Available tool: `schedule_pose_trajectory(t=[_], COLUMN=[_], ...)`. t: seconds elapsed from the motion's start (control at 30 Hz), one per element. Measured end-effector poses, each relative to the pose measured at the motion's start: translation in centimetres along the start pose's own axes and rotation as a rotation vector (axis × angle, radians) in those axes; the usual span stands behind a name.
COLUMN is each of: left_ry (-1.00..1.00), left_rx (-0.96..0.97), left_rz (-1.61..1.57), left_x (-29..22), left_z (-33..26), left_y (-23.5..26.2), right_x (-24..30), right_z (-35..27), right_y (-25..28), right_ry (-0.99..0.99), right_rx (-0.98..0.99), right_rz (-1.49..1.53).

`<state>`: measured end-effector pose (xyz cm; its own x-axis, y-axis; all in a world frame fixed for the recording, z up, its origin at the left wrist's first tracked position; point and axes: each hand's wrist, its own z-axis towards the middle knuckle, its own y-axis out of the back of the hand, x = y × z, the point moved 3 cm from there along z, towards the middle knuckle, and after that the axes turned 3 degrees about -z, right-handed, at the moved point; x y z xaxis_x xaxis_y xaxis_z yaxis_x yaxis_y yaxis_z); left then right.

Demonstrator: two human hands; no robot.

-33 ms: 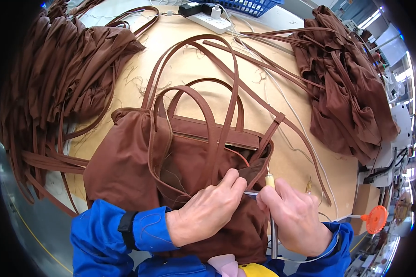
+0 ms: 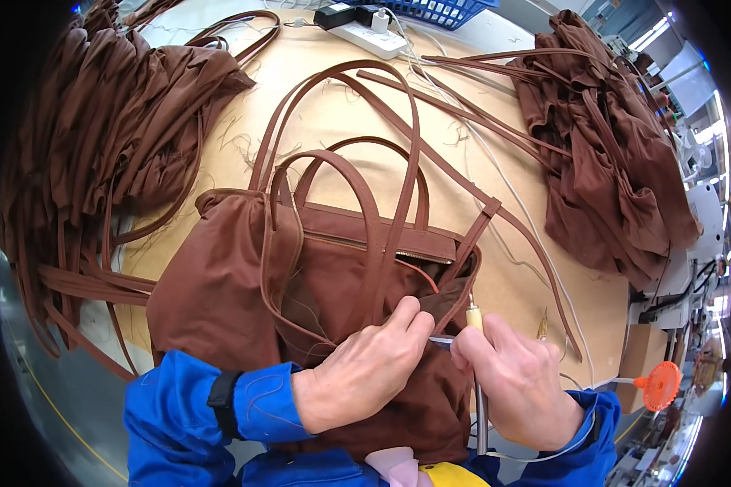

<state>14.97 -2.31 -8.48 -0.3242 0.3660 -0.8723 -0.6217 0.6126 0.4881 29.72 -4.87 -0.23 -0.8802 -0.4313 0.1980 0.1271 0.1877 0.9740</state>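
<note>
A brown bag (image 2: 211,280) stretches left to right under and beyond the curled left hand (image 2: 369,369), its hold hidden from me, as the right hand (image 2: 516,381), by the bag's right end, grips a yellow-handled tool (image 2: 473,317).

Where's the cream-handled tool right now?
In the head view, right of centre: the cream-handled tool sticks up from the right hand, beside the right edge of the brown bag.

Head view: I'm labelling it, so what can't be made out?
All in the head view:
Left hand: what, if anything, it holds, hidden beneath the hand itself.
Cream-handled tool: part of its handle, hidden by the right hand.
Blue basket: far part, cut off by the upper edge.
</note>
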Motion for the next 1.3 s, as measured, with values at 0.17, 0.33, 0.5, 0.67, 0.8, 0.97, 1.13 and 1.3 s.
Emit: schedule_pose_trajectory(t=[0.17, 0.33, 0.5, 0.67, 0.8, 0.97, 1.13, 1.3], left_ry=[0.025, 0.047, 0.032, 0.030, 0.032, 0.016, 0.012, 0.061], left_rx=[0.000, 0.015, 0.072, 0.044, 0.032, 0.023, 0.015, 0.005], left_rz=[-0.001, -0.008, 0.023, -0.007, -0.038, -0.058, -0.055, -0.047], left_x=[0.0, -0.2, 0.2, 0.4, 0.3, 0.3, 0.2, 0.3], left_z=[-0.1, -0.3, -0.3, -0.4, -0.4, -0.4, -0.5, -0.3], left_y=[0.4, 0.9, 0.7, 0.6, 0.8, 0.9, 0.9, 0.9], right_x=[-0.1, -0.2, -0.1, 0.1, 0.2, 0.3, 0.5, -0.2], right_z=[0.0, -0.4, -0.3, -0.1, 0.2, 0.5, 0.4, -0.2], right_y=[0.0, 0.8, 0.5, 0.3, 0.4, 0.1, -0.2, -0.2], right_ry=[-0.002, -0.074, -0.041, -0.032, -0.008, 0.025, 0.032, 0.024], right_rx=[-0.005, -0.084, -0.055, -0.018, 0.021, 0.053, 0.055, -0.006], right_rz=[-0.011, 0.063, 0.104, 0.140, 0.135, 0.125, 0.113, 0.141])
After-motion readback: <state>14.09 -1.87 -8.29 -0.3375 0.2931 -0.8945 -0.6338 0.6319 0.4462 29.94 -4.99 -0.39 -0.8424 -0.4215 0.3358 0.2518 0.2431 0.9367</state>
